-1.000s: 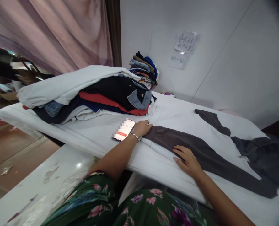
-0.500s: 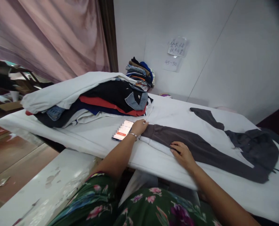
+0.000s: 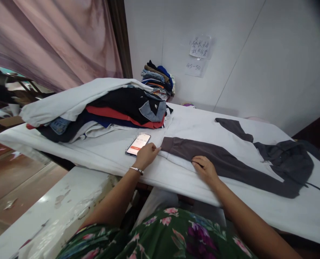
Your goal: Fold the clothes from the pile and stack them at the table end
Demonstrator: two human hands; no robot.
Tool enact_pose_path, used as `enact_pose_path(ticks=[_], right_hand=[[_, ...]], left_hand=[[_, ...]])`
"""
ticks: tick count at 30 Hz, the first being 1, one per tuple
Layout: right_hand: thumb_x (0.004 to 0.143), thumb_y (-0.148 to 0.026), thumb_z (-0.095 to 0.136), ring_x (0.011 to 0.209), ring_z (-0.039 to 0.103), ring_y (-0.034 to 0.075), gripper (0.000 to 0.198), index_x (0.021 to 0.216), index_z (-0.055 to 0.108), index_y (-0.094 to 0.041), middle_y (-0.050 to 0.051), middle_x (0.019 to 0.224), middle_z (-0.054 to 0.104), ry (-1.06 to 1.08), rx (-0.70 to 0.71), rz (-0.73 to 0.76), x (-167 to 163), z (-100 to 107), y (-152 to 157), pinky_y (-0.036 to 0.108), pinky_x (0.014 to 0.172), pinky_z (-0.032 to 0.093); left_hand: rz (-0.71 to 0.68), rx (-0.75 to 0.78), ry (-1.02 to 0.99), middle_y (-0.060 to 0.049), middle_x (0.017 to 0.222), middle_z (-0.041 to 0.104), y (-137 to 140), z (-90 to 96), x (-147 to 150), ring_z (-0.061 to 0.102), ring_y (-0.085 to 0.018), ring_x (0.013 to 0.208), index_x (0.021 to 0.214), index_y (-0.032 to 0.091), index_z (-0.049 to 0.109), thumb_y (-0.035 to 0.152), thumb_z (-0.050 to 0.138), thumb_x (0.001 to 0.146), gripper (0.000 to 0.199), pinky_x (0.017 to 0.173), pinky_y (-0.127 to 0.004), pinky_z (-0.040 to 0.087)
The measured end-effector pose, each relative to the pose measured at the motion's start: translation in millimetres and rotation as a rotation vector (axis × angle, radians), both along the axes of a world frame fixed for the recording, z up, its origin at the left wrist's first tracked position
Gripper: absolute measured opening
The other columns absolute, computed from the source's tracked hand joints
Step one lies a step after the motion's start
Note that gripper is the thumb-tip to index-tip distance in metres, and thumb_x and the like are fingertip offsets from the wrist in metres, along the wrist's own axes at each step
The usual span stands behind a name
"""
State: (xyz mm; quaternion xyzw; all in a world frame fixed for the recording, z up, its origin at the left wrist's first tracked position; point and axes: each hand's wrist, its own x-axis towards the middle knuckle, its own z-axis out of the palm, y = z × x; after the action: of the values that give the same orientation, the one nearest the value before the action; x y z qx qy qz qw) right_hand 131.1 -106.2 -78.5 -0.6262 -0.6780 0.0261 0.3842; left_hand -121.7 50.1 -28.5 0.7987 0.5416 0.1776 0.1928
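Observation:
A hooded top, a dark grey and white hoodie (image 3: 216, 153), lies spread on the white-covered table, with its hood (image 3: 292, 162) and a dark drawstring to the right. One grey sleeve runs along the near side and another grey part shows at the far side. My left hand (image 3: 147, 155), with a bracelet on the wrist, pinches the near corner of the hem at the left end. My right hand (image 3: 205, 168) has its fingers bent over the near edge, closed on the fabric. Just beyond my left hand, a phone (image 3: 138, 144) with a lit screen lies on the cloth.
A large heap of clothes (image 3: 116, 106) lies at the left of the table (image 3: 173, 180). Behind it, against the wall, stands a folded stack (image 3: 158, 80). Paper signs (image 3: 199, 46) hang on the wall. A lower white surface (image 3: 76, 190) stands at the near left.
My left hand has drawn back toward me along the hem, and the hem's far corner now shows. My right hand stays at the near edge. The view has shifted slightly.

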Motion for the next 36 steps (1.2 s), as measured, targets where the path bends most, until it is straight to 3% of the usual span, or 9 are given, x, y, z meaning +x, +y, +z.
enact_pose_path(ticks=[6,14,22,29,34,36], right_hand=[[0.088,-0.036,0.053,0.091,0.063,0.019,0.022,0.091,0.070,-0.023,0.006,0.095,0.068,0.230,0.020,-0.009,3.5,0.4,3.4,0.034,0.082,0.051],[0.088,-0.036,0.054,0.105,0.058,0.025,0.028,0.110,0.067,-0.026,0.008,0.114,0.064,-0.159,-0.104,0.061,1.7,5.7,-1.8,0.044,0.088,0.047],[0.091,-0.031,0.048,0.107,0.058,0.024,0.026,0.110,0.067,-0.026,0.008,0.117,0.064,-0.138,-0.155,0.121,9.1,16.7,-1.2,0.044,0.089,0.049],[0.092,-0.027,0.048,0.117,0.052,0.025,0.029,0.118,0.062,-0.025,0.009,0.127,0.058,-0.219,-0.130,0.167,12.5,9.8,-9.9,0.047,0.095,0.046],[0.091,-0.023,0.048,0.118,0.052,0.025,0.029,0.116,0.062,-0.024,0.009,0.127,0.058,-0.223,-0.107,0.146,9.2,6.7,-9.7,0.046,0.096,0.045],[0.091,-0.021,0.047,0.117,0.052,0.025,0.029,0.116,0.062,-0.024,0.009,0.127,0.058,-0.224,-0.103,0.133,7.0,7.9,-8.9,0.046,0.096,0.045]], left_hand=[[0.051,0.050,-0.017,-0.004,0.094,0.065,-15.5,-11.7,-6.7,0.060,-0.018,0.084,0.087,0.021,0.057,0.052,0.057,0.079,0.032,0.067,-0.029,0.041],[-0.010,0.060,0.007,-0.003,0.095,0.061,-20.5,-16.8,-0.6,0.058,-0.018,0.084,0.083,0.021,0.059,0.043,0.060,0.079,0.022,0.070,-0.029,0.042],[-0.106,0.003,-0.223,0.002,0.075,0.054,-0.8,-7.4,-6.7,0.051,-0.013,0.071,0.069,0.022,0.048,0.035,0.054,0.079,0.018,0.066,-0.025,0.040],[-0.074,-0.108,0.030,0.005,0.060,0.047,15.3,-4.9,-15.9,0.048,-0.014,0.063,0.067,0.023,0.042,0.033,0.052,0.078,0.017,0.058,-0.025,0.032],[-0.015,-0.075,0.063,0.003,0.070,0.059,8.0,-2.3,-16.8,0.056,-0.017,0.066,0.074,0.024,0.049,0.034,0.048,0.081,0.012,0.059,-0.027,0.036],[0.055,0.015,0.062,0.000,0.083,0.064,3.3,1.8,-14.7,0.059,-0.018,0.070,0.084,0.025,0.053,0.034,0.045,0.083,0.012,0.062,-0.029,0.041]])
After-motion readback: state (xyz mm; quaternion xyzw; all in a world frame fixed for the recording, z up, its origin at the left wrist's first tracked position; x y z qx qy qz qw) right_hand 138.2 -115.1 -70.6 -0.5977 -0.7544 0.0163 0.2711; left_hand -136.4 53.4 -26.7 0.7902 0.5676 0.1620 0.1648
